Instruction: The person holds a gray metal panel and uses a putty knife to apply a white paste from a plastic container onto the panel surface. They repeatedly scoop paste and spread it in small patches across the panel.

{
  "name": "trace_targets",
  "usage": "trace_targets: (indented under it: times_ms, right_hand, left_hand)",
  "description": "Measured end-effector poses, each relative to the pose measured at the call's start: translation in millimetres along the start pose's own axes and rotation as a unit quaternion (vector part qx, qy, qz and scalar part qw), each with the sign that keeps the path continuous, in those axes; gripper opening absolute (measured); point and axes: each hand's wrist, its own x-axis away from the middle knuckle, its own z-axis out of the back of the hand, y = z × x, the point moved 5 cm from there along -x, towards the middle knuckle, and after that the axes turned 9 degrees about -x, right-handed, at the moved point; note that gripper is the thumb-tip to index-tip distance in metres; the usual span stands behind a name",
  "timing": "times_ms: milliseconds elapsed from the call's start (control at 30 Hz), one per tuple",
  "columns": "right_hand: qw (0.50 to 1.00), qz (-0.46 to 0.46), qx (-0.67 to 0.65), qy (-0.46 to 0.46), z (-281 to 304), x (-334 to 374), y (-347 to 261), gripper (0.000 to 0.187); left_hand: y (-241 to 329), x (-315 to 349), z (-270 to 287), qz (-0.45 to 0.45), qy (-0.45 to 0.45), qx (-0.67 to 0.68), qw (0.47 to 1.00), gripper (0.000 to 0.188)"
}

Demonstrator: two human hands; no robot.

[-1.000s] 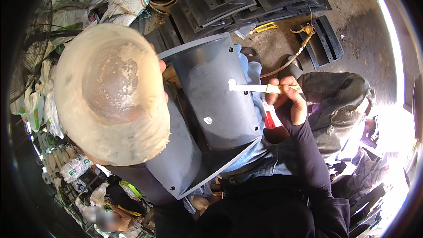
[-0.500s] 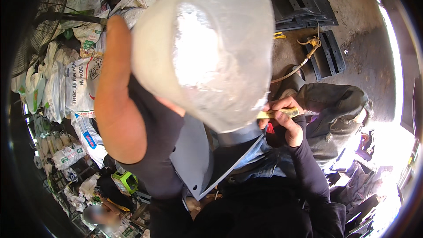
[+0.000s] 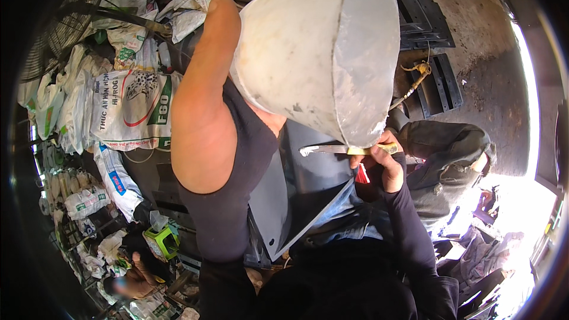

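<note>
A white plastic bucket [image 3: 296,47] is lifted close in front of me, tipped so its mouth faces right, with white paste on its inner wall. My left hand [image 3: 204,95] grips it from the left side, thumb along its outside; the other fingers are hidden behind. In my right hand [image 3: 385,160] is a putty knife [image 3: 332,150] with a yellowish handle, its blade pointing left just below the bucket's rim. White paste clings to the blade's tip. Beneath both hands, a dark grey metal panel [image 3: 311,172] with a bent edge rests by my legs.
Black metal parts [image 3: 435,86] lie on the floor at the upper right, near a hose [image 3: 418,77]. Printed sacks [image 3: 133,106] are heaped along the left, with a fan [image 3: 65,29] above. A green stool [image 3: 163,242] and another person [image 3: 133,278] are at the lower left.
The bucket has moved right and turned, showing more of its outer side. The knife's blade, earlier hidden behind the bucket, now shows below it. My left arm has shifted right.
</note>
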Motion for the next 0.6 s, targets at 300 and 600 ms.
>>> trace_targets:
  times_ms: [300, 600]
  right_hand:
    - [0.999, 0.023, -0.012, -0.032, -5, 4, 0, 0.014]
    - [0.998, 0.038, 0.020, -0.038, -13, 4, -2, 0.015]
  left_hand:
    - [0, 1, 1, -0.005, 0.024, -0.011, 1.000, 0.053]
    - [-1, 1, 0, 0.006, 0.023, -0.011, 1.000, 0.059]
